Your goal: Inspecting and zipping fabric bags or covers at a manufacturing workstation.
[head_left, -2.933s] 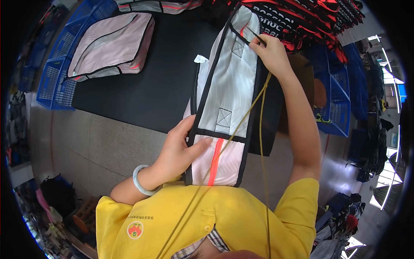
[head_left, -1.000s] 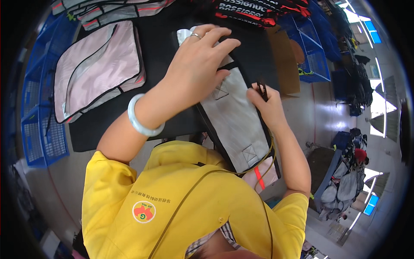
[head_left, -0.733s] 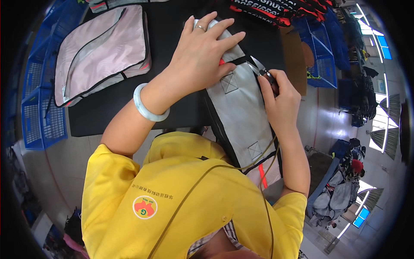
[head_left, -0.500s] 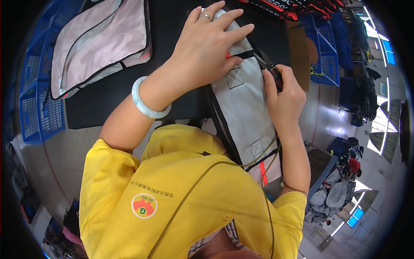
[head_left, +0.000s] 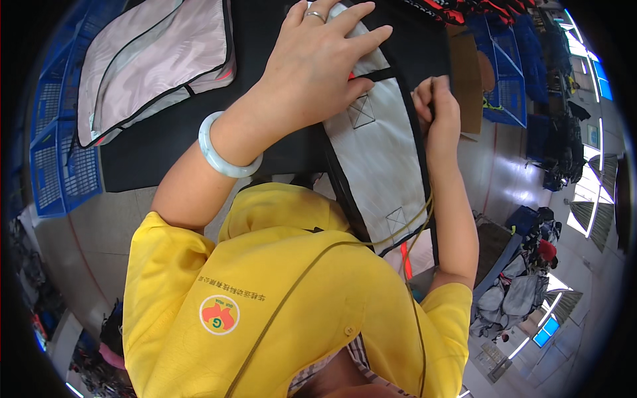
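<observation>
A long pale grey sewn fabric piece (head_left: 381, 166) with black edging and stitched crossed squares lies lengthwise from the black table (head_left: 272, 159) toward my body. My left hand (head_left: 315, 66) rests flat across its far part, fingers spread, beside a black cross strip and a small red spot. To the right of the piece, close to its black edge, my right hand (head_left: 443, 119) is closed with fingers curled in. What it holds, if anything, is hidden. Near my body, a red strip (head_left: 405, 260) shows on a pinkish part of the piece.
Pinkish sewn panels (head_left: 156, 66) with black edging lie at the table's far left. Blue plastic crates (head_left: 63, 172) stand along the left side. On the right are a cardboard box (head_left: 466, 83) and another blue crate (head_left: 507, 73). Black-and-red printed material (head_left: 458, 10) lies at the far edge.
My right hand has drawn its fingers in and moved slightly up; the dark-handled snips seen in it earlier no longer show. My left hand stays on the fabric almost unmoved.
</observation>
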The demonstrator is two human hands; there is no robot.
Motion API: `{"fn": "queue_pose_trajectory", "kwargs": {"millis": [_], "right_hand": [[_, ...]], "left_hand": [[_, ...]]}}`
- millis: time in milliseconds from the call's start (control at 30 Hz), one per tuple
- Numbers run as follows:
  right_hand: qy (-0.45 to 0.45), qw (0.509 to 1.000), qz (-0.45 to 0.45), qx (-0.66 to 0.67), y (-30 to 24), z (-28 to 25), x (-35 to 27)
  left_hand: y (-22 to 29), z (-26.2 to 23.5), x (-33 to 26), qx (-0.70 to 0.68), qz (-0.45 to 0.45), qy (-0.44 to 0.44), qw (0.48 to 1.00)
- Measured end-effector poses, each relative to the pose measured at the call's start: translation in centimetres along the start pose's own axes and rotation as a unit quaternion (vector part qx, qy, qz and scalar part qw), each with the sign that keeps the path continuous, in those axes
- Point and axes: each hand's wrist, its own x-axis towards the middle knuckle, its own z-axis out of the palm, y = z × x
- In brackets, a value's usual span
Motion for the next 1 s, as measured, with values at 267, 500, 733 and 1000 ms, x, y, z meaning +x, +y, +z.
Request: {"fn": "queue_pose_trajectory", "kwargs": {"millis": [267, 500, 733, 1000], "right_hand": [[-0.002, 0.954, -0.009, 0.298, -0.3, -1.0, 0.9], [0.074, 0.948, -0.192, -0.245, -2.7, -2.0, -1.2], [0.066, 0.9, -0.267, -0.338, -2.7, -3.5, -1.6], [0.049, 0.891, -0.3, -0.337, -1.9, -3.6, -1.1]], "left_hand": [[1.5, 0.1, 0.5, -0.011, -0.063, -0.036, 0.997], [2.7, 2.0, 0.1, 0.017, -0.022, 0.059, 0.998], [1.8, 4.6, 0.6, 0.034, 0.069, 0.218, 0.973], [3.0, 2.9, 0.7, -0.027, -0.011, 0.101, 0.994]]}}
